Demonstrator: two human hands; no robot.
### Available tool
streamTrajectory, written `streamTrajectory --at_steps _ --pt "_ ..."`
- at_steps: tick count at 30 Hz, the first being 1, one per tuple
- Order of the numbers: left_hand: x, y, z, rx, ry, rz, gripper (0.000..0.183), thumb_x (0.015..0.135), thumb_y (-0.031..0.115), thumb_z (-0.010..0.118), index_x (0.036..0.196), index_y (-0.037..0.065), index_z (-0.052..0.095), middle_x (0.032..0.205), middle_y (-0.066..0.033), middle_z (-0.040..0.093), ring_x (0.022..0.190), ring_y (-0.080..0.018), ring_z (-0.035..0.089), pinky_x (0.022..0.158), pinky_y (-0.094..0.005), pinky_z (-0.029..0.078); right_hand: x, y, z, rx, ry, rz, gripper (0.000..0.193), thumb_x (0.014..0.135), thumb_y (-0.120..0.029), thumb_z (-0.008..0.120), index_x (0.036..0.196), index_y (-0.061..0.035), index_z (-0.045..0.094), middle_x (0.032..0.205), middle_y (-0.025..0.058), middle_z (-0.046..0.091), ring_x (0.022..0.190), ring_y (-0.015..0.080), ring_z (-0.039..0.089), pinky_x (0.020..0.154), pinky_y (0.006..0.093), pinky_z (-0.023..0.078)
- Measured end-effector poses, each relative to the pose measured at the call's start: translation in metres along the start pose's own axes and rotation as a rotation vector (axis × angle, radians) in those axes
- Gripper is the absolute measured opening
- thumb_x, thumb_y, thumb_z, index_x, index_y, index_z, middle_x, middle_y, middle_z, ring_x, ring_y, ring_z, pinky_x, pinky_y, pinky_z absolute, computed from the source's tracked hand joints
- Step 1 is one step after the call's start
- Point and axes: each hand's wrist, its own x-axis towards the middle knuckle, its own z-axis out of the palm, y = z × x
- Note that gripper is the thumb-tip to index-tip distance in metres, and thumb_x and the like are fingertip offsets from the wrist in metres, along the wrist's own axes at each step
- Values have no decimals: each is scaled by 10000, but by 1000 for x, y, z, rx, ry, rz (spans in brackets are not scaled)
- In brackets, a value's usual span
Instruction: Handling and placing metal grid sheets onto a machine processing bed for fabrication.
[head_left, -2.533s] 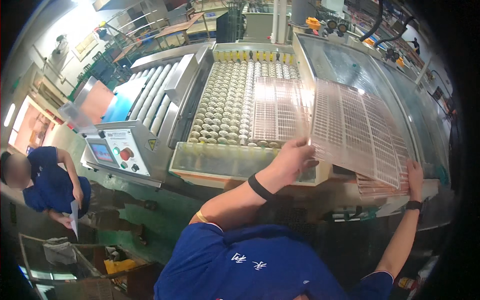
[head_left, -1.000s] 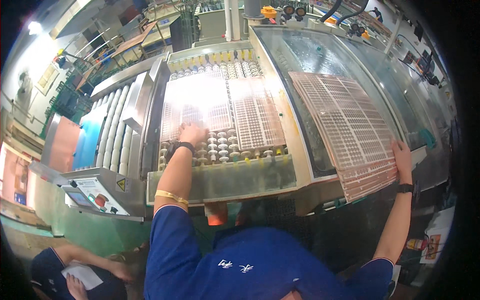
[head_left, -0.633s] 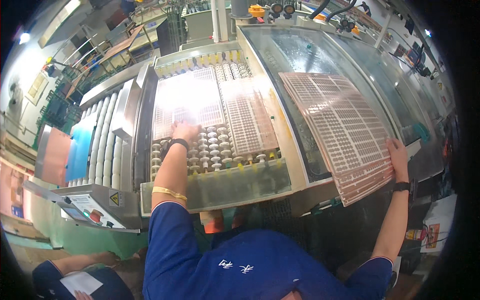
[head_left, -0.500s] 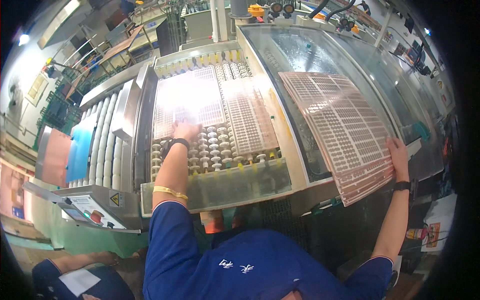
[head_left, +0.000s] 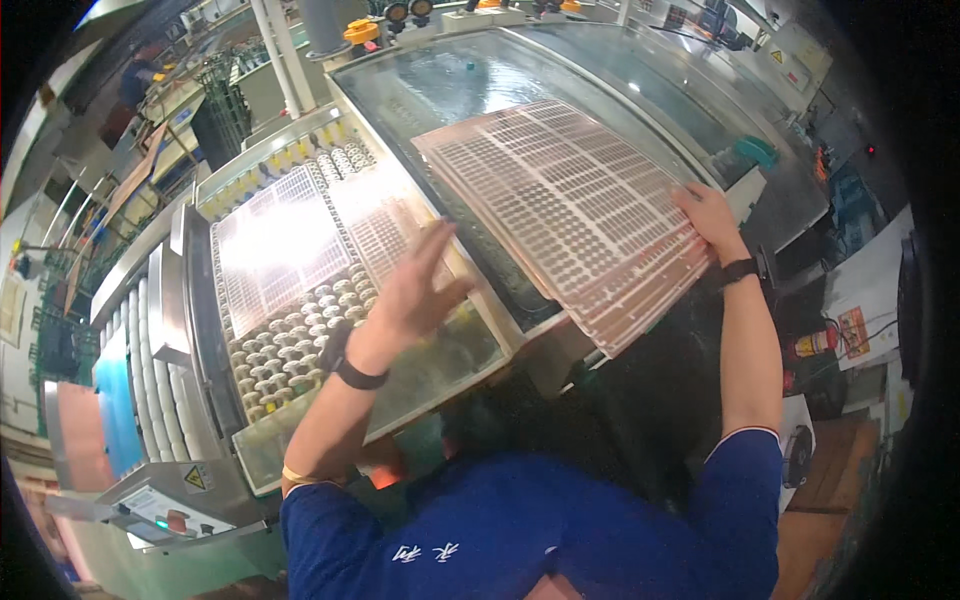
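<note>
A stack of thin copper-coloured patterned panels (head_left: 575,205) lies slanted on the glass cover of the machine, its near corner jutting past the edge. My right hand (head_left: 708,215) grips the stack's right edge. In the air over the roller bed's right side is my left hand (head_left: 415,290), fingers spread, holding nothing. Two similar panels lie flat on the white wheel rollers (head_left: 310,320): a left panel (head_left: 265,260), washed out by glare, and a right panel (head_left: 375,235), which my left hand partly hides.
The machine's pale frame (head_left: 480,300) divides the roller bed from the glass cover (head_left: 430,85). Farther left, long white rollers (head_left: 150,335) carry a blue sheet (head_left: 118,400). A control box (head_left: 165,510) with a red knob stands at the near left.
My left hand has lifted off the left panel and moved right, its fingers spreading. My right hand still holds the stack's edge. The whole view has turned toward the right.
</note>
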Motion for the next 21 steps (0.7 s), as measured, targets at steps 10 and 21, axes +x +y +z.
streamTrajectory --at_steps 10,21 --pt "21 57 37 211 35 372 487 739 144 784 1183 12 634 1253 -174 648 1232 -404 568 1070 -510 426 1 -14 -9 60 -52 53 695 927 -638 521 1148 -5 703 1087 222 711 1044 382 665 907 427 490" --pt "-37 34 15 335 331 199 307 847 -54 521 1126 -46 649 1232 -231 659 1192 -406 612 1041 -457 469 0 -9 -12 46 -49 -55 476 889 -471 617 917 -7 721 917 223 707 910 394 673 817 442 516"
